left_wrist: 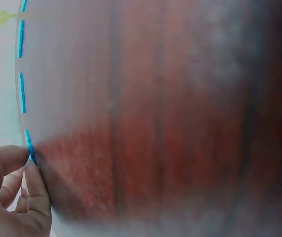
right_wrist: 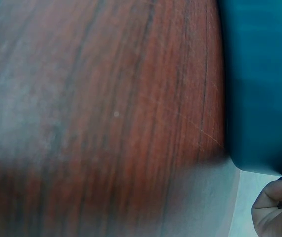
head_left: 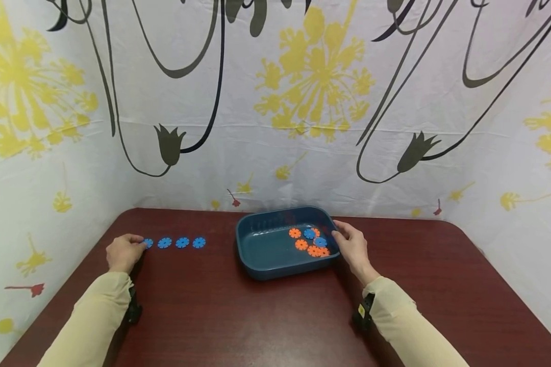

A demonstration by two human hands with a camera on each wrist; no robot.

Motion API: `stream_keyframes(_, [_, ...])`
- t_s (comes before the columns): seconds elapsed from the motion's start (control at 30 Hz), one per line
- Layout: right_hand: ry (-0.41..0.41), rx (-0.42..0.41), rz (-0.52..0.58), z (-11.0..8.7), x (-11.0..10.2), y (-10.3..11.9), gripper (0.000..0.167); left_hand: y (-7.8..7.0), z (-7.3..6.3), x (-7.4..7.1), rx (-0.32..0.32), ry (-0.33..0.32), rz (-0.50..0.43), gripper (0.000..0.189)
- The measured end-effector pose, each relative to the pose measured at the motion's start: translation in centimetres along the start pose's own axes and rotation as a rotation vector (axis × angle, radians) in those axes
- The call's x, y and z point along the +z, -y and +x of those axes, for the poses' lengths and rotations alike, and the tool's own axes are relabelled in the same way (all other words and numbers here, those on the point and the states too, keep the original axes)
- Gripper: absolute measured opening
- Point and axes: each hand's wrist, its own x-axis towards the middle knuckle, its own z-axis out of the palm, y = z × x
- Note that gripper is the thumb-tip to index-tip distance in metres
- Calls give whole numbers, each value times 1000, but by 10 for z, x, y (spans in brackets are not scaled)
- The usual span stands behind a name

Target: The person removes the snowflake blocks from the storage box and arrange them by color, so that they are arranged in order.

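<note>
Between thumb and fingertips my left hand (head_left: 124, 253) pinches a blue notched plastic disc (head_left: 149, 243), low at the table's left side. That disc (left_wrist: 30, 149) appears edge-on in the left wrist view. It is at the left end of a row with other blue discs (head_left: 182, 242), spaced apart. A dark teal tray (head_left: 268, 262) stands right of the row, holding several orange discs (head_left: 295, 233) and a few blue ones (head_left: 320, 242) toward its right side. My right hand (head_left: 352, 250) grips the tray's right rim; only part of that hand (right_wrist: 277, 210) shows in the right wrist view.
The dark red wood-grain table (head_left: 239, 326) has rounded far corners. A white cloth (head_left: 284, 168) printed with yellow and grey flowers hangs behind it and along both sides. Dark devices are strapped at both wrists, over pale yellow sleeves (head_left: 89, 316).
</note>
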Motion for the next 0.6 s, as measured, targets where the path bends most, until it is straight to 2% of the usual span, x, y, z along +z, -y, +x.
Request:
stream_keyframes(0.2, [-3, -3, 11, -2, -1, -1, 38, 0, -2, -1, 14, 0, -1, 34])
stream_keyframes(0.37, [0, -4, 15, -4, -1, -1, 37, 1, -5, -3, 19, 6, -53, 38])
stream_keyframes(0.5, [0, -9, 16, -3, -1, -1, 36, 0, -7, -1, -14, -31, -130, 39])
stream_keyframes(0.6, [-3, -8, 17, -2, -1, 0, 36, -9, -8, 3, -15, -70, -179, 38])
